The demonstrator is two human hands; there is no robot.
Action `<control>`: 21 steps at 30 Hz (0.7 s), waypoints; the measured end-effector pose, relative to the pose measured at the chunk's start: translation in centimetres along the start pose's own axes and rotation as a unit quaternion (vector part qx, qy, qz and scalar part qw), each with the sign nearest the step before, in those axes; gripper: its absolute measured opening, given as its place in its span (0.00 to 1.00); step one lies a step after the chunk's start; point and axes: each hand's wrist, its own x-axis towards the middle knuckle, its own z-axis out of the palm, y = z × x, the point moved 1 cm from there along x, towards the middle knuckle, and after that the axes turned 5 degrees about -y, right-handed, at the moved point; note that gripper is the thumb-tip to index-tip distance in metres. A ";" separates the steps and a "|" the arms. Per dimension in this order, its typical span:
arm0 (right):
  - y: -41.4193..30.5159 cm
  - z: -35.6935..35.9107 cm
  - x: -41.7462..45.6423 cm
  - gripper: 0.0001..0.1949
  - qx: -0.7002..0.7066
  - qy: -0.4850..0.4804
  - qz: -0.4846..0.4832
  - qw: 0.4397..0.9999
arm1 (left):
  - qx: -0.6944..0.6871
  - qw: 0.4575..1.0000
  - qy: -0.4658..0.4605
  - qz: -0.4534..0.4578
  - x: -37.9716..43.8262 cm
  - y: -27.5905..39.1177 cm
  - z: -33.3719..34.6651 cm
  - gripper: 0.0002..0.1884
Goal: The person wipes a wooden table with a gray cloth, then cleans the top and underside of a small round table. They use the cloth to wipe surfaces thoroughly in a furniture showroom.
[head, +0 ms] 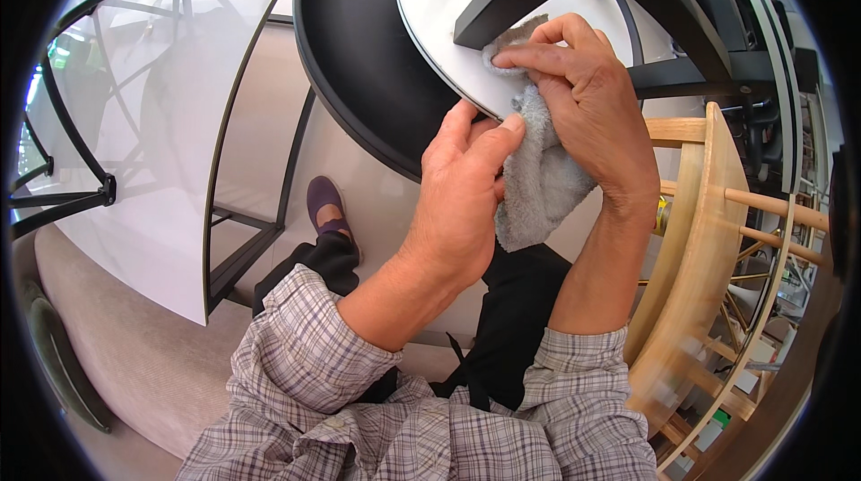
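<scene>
A round white tabletop with a thin dark edge lies ahead of me, with black table legs standing over it. My left hand has its fingertips and thumb on the rim of that top, the thumb touching the cloth as well. Pinched between the thumb and fingers of my right hand is a grey fluffy cloth; part of it rests on the white surface beside a leg's end, and the rest hangs down between my hands. Below the white top is a round black tray-like top with a raised rim.
At the left stands a glossy white marbled table on a black metal frame. A beige upholstered seat runs along the lower left. Wooden furniture with rods is close on my right. My shoe is on the pale floor.
</scene>
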 end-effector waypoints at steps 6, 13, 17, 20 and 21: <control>0.4 0.9 0.6 0.12 -0.044 0.085 0.035 0.995 | -0.021 1.000 -0.009 -0.019 -0.3 0.3 0.4 0.23; -0.5 1.2 0.7 0.14 -0.100 0.073 -0.001 0.992 | -0.032 0.999 -0.013 -0.005 -0.3 0.6 -0.1 0.24; -0.9 1.0 0.4 0.15 -0.100 0.063 -0.019 0.993 | -0.025 0.999 -0.022 0.011 -0.2 0.5 -0.2 0.23; -0.9 0.9 0.3 0.15 -0.078 0.045 -0.015 0.996 | -0.025 0.999 -0.024 0.015 0.0 0.3 -0.4 0.23; -0.9 0.8 0.2 0.15 -0.073 0.037 -0.016 0.997 | -0.026 0.999 -0.025 0.016 0.0 0.2 -0.4 0.22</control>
